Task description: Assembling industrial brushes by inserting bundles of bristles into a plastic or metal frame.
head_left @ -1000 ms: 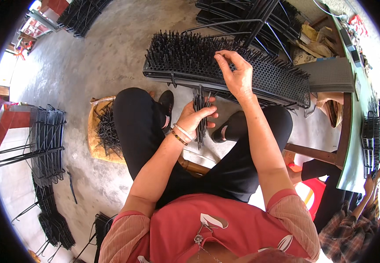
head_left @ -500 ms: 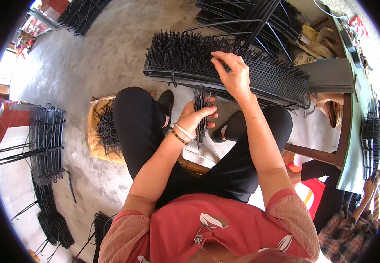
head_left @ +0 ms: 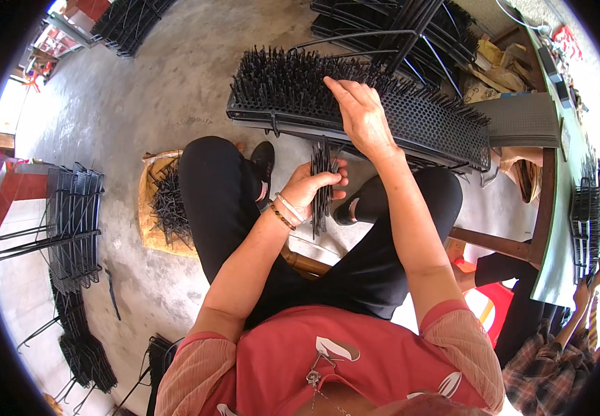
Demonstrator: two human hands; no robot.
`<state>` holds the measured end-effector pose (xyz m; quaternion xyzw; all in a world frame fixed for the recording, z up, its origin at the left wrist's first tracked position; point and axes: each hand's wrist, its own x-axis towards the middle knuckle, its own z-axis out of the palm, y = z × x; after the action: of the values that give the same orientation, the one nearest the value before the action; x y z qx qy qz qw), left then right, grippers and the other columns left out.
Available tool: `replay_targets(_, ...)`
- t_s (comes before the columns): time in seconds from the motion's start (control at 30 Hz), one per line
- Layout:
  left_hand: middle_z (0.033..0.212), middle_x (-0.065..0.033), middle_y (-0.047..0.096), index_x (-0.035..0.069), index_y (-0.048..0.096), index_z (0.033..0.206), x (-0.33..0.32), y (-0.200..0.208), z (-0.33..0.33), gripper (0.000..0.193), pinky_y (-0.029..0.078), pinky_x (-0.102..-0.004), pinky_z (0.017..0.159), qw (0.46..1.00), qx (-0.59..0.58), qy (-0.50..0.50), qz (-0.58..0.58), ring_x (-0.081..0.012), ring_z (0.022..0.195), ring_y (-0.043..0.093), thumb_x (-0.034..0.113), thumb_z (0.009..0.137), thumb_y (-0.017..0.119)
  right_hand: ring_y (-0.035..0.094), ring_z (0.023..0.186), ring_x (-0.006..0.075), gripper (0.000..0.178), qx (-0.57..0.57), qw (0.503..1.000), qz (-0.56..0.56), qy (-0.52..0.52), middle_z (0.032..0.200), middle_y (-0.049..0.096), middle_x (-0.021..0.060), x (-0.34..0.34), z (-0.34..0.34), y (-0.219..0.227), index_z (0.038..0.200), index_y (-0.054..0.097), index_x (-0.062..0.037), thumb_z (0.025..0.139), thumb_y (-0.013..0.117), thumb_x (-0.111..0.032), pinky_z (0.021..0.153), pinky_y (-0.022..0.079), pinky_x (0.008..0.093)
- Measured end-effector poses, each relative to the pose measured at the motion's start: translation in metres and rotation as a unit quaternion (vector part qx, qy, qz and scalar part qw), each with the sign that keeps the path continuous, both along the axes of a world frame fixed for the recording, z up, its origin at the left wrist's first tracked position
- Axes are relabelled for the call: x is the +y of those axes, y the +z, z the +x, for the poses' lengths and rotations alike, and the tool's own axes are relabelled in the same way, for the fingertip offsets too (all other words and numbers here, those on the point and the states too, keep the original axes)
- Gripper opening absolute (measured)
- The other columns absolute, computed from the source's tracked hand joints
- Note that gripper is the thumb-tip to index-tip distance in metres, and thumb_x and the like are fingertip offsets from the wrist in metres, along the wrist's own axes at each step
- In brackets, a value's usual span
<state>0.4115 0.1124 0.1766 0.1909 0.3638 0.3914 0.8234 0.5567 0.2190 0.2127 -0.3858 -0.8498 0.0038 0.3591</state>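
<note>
My left hand (head_left: 307,188) is wrapped round a loose bundle of thin black sticks (head_left: 321,215), held upright between my knees. In front of me stands a long black perforated rack (head_left: 435,128), its holes bearing dense rows of upright black sticks (head_left: 279,80), thickest toward the left. My right hand (head_left: 366,121) is over the middle of this rack, thumb and fingertips pressed together at the edge of the standing sticks. Whatever sits between those fingertips is too small and dark to make out.
A yellowish sack (head_left: 149,236) with a heap of black sticks (head_left: 170,204) lies on the floor by my left knee. Black wire racks (head_left: 75,229) stand at the left. At the right, a co-worker in a plaid shirt (head_left: 546,367) works at a green-topped table (head_left: 556,263).
My right hand has shifted slightly left and away from me along the rack. My left hand, still round the bundle, has moved a little to the right.
</note>
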Motion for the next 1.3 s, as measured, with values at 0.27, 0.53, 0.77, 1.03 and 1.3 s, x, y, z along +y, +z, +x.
replay_targets(0.27, 0.096, -0.0051, 0.063, 0.000, 0.057, 0.115, 0.000, 0.001, -0.002, 0.033, 0.055, -0.0274, 0.068, 1.000, -0.001, -0.004, -0.003, -0.0137, 0.086, 0.063, 0.007, 0.083, 0.061, 0.056, 0.095, 0.0303, 0.035, 0.051, 0.999, -0.009, -0.007, 0.108, 0.058, 0.0137, -0.006, 0.003, -0.001, 0.118, 0.057, -0.0031, 0.083, 0.055, 0.001, 0.082, 0.045, 0.0374)
replay_targets(0.53, 0.092, -0.0043, 0.060, 0.000, 0.057, 0.113, -0.002, -0.004, -0.001, 0.029, 0.056, -0.0357, 0.074, 0.999, -0.025, -0.039, -0.015, -0.0142, 0.083, 0.060, 0.005, 0.084, 0.058, 0.051, 0.101, 0.0270, 0.046, -0.023, 0.998, -0.035, -0.052, 0.122, 0.054, 0.0085, -0.012, -0.004, 0.005, 0.126, 0.052, -0.0054, 0.081, 0.050, 0.003, 0.089, 0.037, 0.0366)
replay_targets(0.77, 0.088, -0.0041, 0.057, 0.002, 0.055, 0.113, -0.002, -0.002, 0.001, 0.028, 0.057, -0.0420, 0.077, 0.998, -0.058, -0.011, -0.028, -0.0157, 0.081, 0.058, 0.005, 0.085, 0.057, 0.045, 0.114, 0.0283, 0.051, -0.031, 0.995, -0.023, -0.094, 0.131, 0.049, 0.0067, -0.013, 0.000, 0.001, 0.128, 0.050, -0.0055, 0.078, 0.049, 0.005, 0.097, 0.033, 0.0393)
replay_targets(1.03, 0.080, -0.0012, 0.053, 0.003, 0.055, 0.114, 0.001, -0.004, -0.003, 0.030, 0.042, -0.0209, 0.054, 0.999, -0.020, -0.046, 0.002, -0.0099, 0.074, 0.053, 0.011, 0.085, 0.060, 0.045, 0.113, 0.0291, 0.038, 0.054, 0.996, -0.075, -0.015, 0.122, 0.055, 0.0085, -0.013, 0.003, 0.005, 0.122, 0.056, -0.0072, 0.086, 0.050, 0.000, 0.097, 0.034, 0.0384)
replay_targets(1.3, 0.082, -0.0048, 0.057, 0.001, 0.056, 0.104, 0.002, -0.004, -0.001, 0.022, 0.045, -0.0232, 0.057, 0.998, 0.018, -0.032, -0.047, -0.0121, 0.074, 0.056, 0.012, 0.085, 0.061, 0.054, 0.088, 0.0260, 0.024, 0.091, 0.993, -0.041, -0.068, 0.096, 0.060, 0.0081, -0.005, 0.002, 0.006, 0.107, 0.066, -0.0081, 0.084, 0.059, -0.005, 0.081, 0.043, 0.0349)
